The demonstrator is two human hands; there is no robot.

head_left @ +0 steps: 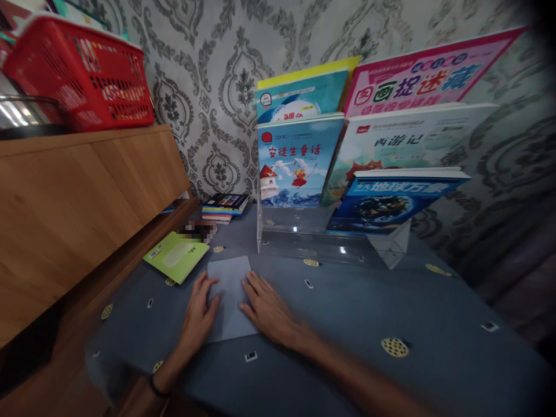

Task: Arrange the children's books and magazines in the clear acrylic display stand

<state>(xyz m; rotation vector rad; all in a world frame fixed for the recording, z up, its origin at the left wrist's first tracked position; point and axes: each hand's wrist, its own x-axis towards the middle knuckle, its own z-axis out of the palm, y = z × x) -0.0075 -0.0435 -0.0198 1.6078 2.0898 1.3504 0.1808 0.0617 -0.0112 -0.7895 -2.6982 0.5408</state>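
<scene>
A flat, pale blue-grey rectangle [230, 301] with rounded corners lies on the table; whether it is cloth, card or a thin book I cannot tell. My left hand [202, 307] rests along its left edge, fingers stretched out and thumb apart. Across from it, my right hand [264, 307] lies over the right edge with its fingers spread and slightly bent. Both palms face down, and neither hand grips anything. Beyond my left hand lies a green book [176, 258], close to the rectangle's upper left.
A clear acrylic book stand [286, 240] holds several upright books, a blue storybook [295, 165] among them. Behind the green book is a small book stack [223, 208]. At left, a wooden cabinet [87, 191] carries a red basket [87, 78]. A patterned cloth [347, 324] covers the table.
</scene>
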